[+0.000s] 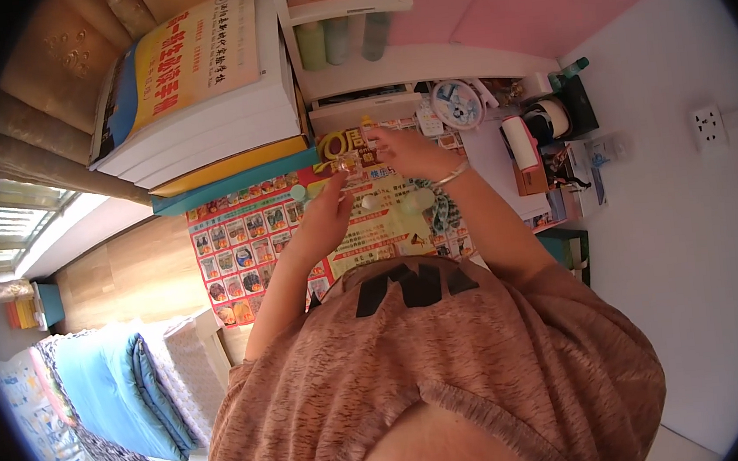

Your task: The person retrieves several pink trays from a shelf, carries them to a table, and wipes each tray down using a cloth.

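Observation:
My left hand (329, 216) is closed, its fingertips pinching a small clear object (346, 163) above a red and yellow printed sheet (355, 247). Farther right, my right hand (404, 154) reaches forward with curled fingers, a band round its wrist. A small yellow-orange spot shows by its fingertips; whether they hold it is too small to tell. Between my forearms lie a small white rounded piece (372, 202) and a pale round translucent piece (420, 200). A pale green disc (298, 192) rests left of my left hand.
A thick stack of books (199, 96) stands at the far left. Shelves (349, 4) rise at the back. Behind my right hand sits a round container (457, 104). Boxes and a tape roll (548, 121) crowd the right side, beside a white wall (676, 230).

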Demonstrator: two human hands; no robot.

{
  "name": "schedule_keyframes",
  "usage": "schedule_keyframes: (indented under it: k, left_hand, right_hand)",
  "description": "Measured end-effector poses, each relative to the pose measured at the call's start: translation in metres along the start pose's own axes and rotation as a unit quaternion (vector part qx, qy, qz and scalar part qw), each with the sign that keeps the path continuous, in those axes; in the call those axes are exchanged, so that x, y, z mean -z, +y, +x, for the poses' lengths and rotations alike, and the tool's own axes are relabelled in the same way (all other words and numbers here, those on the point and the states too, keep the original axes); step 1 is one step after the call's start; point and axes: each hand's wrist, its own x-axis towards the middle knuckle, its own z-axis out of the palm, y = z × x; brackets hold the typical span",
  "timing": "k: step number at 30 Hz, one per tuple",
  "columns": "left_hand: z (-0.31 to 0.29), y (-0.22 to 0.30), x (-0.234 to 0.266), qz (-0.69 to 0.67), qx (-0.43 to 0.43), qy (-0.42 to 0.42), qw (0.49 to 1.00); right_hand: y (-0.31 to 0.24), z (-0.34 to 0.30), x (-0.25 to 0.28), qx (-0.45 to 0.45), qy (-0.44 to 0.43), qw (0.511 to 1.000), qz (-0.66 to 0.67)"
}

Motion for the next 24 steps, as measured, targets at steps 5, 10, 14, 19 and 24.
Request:
schedule_keyframes:
  k: [5,10,14,19,24]
  left_hand:
    - [-0.001,0.009,-0.005,-0.002,-0.037,-0.059,0.998]
    - [0.000,0.009,-0.017,-0.010,-0.028,-0.142,0.989]
    - [0.007,0.015,-0.023,-0.011,-0.016,-0.183,0.983]
    - [0.012,0.020,-0.023,-0.008,-0.014,-0.209,0.978]
    - [0.024,0.037,-0.013,-0.012,-0.018,-0.243,0.970]
  right_hand:
    - [0.063,-0.050,0.017,-0.100,-0.038,0.994,-0.033]
    - [0.059,-0.089,-0.003,-0.073,-0.122,0.983,0.115]
    - [0.078,-0.091,-0.039,-0.006,-0.034,0.998,0.050]
    - [0.066,-0.088,-0.040,-0.060,-0.010,0.991,0.116]
    - [0.046,-0.072,0.013,-0.067,0.049,0.984,0.157]
